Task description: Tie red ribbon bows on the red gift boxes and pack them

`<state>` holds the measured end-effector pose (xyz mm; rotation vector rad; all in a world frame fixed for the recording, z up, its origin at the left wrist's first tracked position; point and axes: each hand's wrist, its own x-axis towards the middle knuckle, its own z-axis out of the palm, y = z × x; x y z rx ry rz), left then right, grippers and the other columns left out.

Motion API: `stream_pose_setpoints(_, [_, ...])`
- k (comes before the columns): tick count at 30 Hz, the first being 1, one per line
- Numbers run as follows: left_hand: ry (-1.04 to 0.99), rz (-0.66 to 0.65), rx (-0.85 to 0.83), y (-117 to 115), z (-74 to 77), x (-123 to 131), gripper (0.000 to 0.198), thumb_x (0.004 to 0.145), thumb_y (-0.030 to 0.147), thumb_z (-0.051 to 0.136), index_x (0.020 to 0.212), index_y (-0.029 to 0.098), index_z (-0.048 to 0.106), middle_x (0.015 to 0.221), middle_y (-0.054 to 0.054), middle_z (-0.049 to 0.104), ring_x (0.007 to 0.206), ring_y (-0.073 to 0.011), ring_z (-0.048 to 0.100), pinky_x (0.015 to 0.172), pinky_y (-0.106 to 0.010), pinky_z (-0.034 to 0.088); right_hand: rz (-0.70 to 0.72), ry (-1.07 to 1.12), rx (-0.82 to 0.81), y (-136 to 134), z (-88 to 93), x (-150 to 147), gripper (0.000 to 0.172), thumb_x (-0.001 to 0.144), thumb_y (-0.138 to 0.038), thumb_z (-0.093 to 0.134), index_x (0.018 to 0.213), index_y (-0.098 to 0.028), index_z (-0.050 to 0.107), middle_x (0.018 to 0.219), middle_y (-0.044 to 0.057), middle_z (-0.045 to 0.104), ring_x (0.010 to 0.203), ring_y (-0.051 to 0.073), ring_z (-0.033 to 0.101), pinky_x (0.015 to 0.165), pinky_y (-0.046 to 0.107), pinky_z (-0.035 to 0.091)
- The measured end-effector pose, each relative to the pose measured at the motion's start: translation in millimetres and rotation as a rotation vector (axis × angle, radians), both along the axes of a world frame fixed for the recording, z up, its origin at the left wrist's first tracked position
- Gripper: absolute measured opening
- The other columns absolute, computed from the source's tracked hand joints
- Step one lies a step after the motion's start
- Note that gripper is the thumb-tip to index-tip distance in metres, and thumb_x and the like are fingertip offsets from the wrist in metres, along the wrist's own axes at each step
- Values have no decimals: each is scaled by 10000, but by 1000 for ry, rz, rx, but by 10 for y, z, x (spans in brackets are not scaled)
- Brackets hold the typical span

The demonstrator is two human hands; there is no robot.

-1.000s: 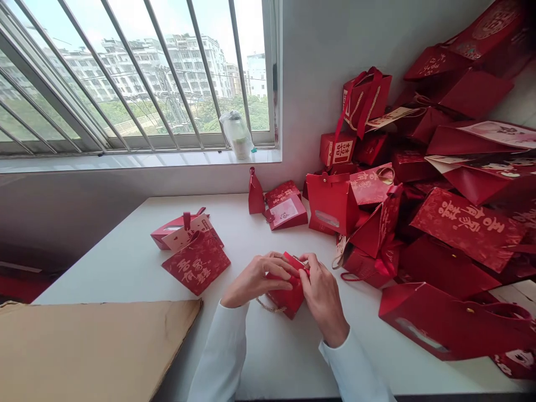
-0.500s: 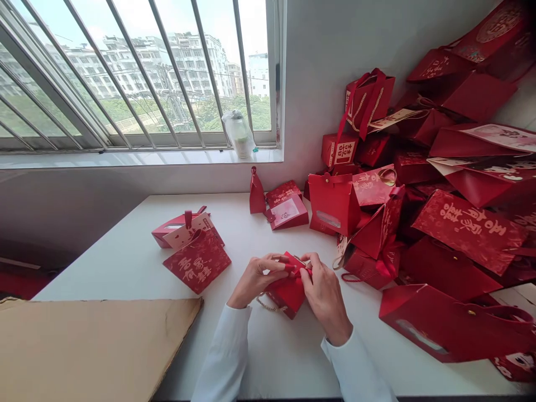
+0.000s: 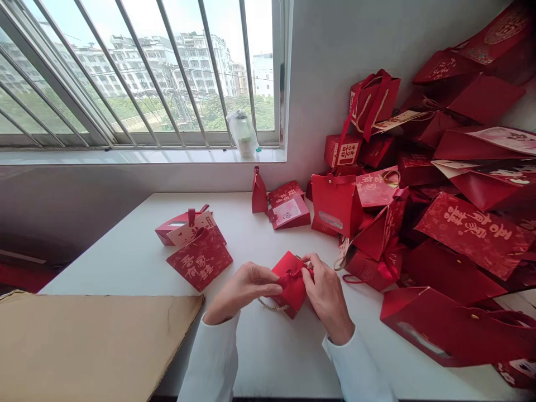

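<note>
A small red gift box [image 3: 296, 295] stands on the white table in front of me, with a red ribbon bow [image 3: 292, 277] across its top. My left hand [image 3: 247, 287] pinches the ribbon's left end between thumb and fingers, just beside the box. On the other side my right hand [image 3: 326, 293] is closed on the ribbon at the bow's right; its fingertips hide part of the loop. From the box's lower left hangs a twisted cord handle [image 3: 272, 305].
Many red gift bags and boxes [image 3: 469, 231] are heaped on the right. A few decorated bags [image 3: 201, 259] stand left, more [image 3: 291, 212] at the back. A cardboard sheet [image 3: 96, 346] covers the front left. A bagged jar [image 3: 243, 137] sits on the sill under the barred window.
My left hand has moved left and down from the bow's middle, drawing the ribbon end outward, so the bow shows more. My right hand stays at its side of the box.
</note>
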<state>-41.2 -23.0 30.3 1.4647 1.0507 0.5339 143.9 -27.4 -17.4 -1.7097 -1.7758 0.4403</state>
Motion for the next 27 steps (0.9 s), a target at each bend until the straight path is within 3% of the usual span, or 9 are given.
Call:
stream_pose_setpoints(5, [-100,23,39,78,-56,65,225,761,338,662,702,125,703,682,-7,544,636,-97,439,575,-214,370,6,14,-50,4,35,-8,226,828,-94,359,944,-190,526,896,43,665,805,195,610,662,275,395])
stream_pose_setpoints(8, [-77,80,186,133,-69,132,193,747,322,681,693,141,722,864,-52,592,740,-125,516,612,-214,416,4,16,-67,3,44,-8,222,837,-101,361,955,-186,530,900,45,662,813,197,607,667,278,398])
stream_pose_setpoints(12, [3,27,310,163,-57,208,165,780,309,652,764,180,753,1064,-70,628,853,-156,574,673,-216,449,-4,21,-81,1,51,-8,216,843,-118,367,960,-180,537,893,51,662,792,195,605,657,278,401])
stream_pose_setpoints(16, [77,-26,400,174,-94,268,174,817,281,615,789,170,745,890,-40,692,744,-133,570,689,-207,428,9,31,-75,-3,61,4,223,837,-119,369,973,-180,535,898,53,659,788,198,598,665,284,404])
stream_pose_setpoints(21, [119,-61,496,198,-172,307,240,859,258,561,704,151,708,666,13,614,632,-95,456,641,-190,375,41,47,-75,0,46,28,228,833,-118,374,989,-184,527,882,52,650,789,207,589,665,289,402])
stream_pose_setpoints(27, [126,-28,511,230,-231,282,224,860,274,557,739,163,709,702,15,611,617,-88,437,606,-186,365,62,72,-74,7,26,19,207,838,-120,381,976,-194,517,919,54,651,823,215,594,681,293,405])
